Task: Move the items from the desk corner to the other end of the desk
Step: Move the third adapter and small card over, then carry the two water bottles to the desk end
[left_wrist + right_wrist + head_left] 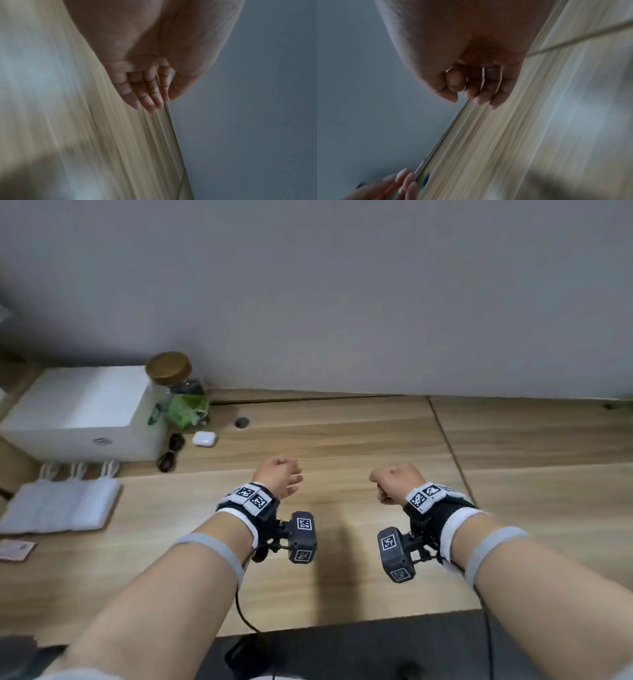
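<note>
head view: two bare forearms reach over a wooden desk [342, 440], each wrist strapped with a black camera mount. the left hand [279, 475] and right hand [394, 482] hover side by side above the middle of the desk, apart from each other, and hold nothing. the wrist views show the fingers [147, 94] of the left hand loose and only slightly bent, and those of the right hand [479, 86] loosely curled with the thumb tucked near the forefinger. the items sit at the desk's far left corner by a grey wall [342, 285]: a white box [85, 412], a jar [181, 392] with a brown lid and green contents touching the box's right side, a white earbud case [204, 438] just in front of the jar, a black cable [171, 451] beside the box, and white folded bags [58, 503] nearer the front edge.
</note>
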The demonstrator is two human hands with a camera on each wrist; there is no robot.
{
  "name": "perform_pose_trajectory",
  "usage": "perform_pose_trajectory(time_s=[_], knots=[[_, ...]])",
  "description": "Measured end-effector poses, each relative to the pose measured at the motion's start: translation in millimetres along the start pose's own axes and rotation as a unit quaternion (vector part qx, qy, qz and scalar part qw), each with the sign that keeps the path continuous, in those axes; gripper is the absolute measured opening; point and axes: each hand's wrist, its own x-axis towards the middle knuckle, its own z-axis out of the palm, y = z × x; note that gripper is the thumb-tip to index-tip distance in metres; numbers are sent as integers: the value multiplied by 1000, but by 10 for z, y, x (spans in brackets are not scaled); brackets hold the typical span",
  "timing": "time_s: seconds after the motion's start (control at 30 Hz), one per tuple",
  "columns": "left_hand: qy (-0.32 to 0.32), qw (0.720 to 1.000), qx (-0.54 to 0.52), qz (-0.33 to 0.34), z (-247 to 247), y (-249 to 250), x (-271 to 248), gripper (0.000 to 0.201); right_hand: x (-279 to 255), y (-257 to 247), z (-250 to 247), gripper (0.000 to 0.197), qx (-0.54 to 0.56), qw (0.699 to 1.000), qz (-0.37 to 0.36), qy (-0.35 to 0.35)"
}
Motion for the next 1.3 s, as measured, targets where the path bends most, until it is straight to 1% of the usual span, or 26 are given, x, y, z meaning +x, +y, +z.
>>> perform_pose_trajectory(time_s=[0.07,0.13,0.17,0.27,0.37,0.4,0.47,0.57,0.63,0.7,0.83,0.9,0.97,1.03,1.17,1.23,1.3], knots=[[-49,998,47,11,879,-41,-178,5,-86,446,-805,32,-9,998,2,62],[-95,992,85,20,1965,-148,-324,4,-67,975,-1736,39,-2,992,14,123],[-118,987,103,26,2349,-184,-445,5,-138,1179,-2089,42,-6,989,17,148],[-176,973,143,43,3314,-243,-857,5,-466,1678,-3000,40,-2,978,26,209],[-229,956,174,59,4124,-231,-1205,11,-765,2108,-3714,47,28,961,18,276],[-245,950,182,64,4382,-221,-1304,11,-848,2240,-3915,49,37,957,19,288],[-271,940,197,71,4899,-232,-1456,10,-957,2523,-4281,48,44,954,29,297],[-310,922,219,73,5666,-313,-1624,11,-1046,2959,-4753,48,19,953,37,299],[-333,911,234,73,6186,-408,-1702,13,-1076,3268,-5043,49,-6,951,50,306],[-353,900,247,66,6697,-532,-1765,14,-1068,3556,-5324,51,-4,945,68,319],[-387,885,255,33,7689,-821,-1804,18,-967,3974,-6047,40,-12,938,95,332],[-397,883,249,25,8212,-941,-1740,18,-847,4159,-6504,45,-15,934,98,343],[-395,887,238,18,8732,-1017,-1655,18,-721,4297,-6976,49,-7,928,105,357],[-389,892,231,8,9174,-1058,-1624,17,-632,4413,-7397,49,2,925,109,365],[-399,887,235,-1,9878,-1060,-1692,15,-569,4661,-8090,47,16,919,137,369],[-405,882,239,6,10194,-1025,-1739,13,-517,4815,-8356,49,53,922,142,356],[-414,878,240,18,10502,-993,-1770,12,-417,4989,-8623,47,94,921,146,348]])
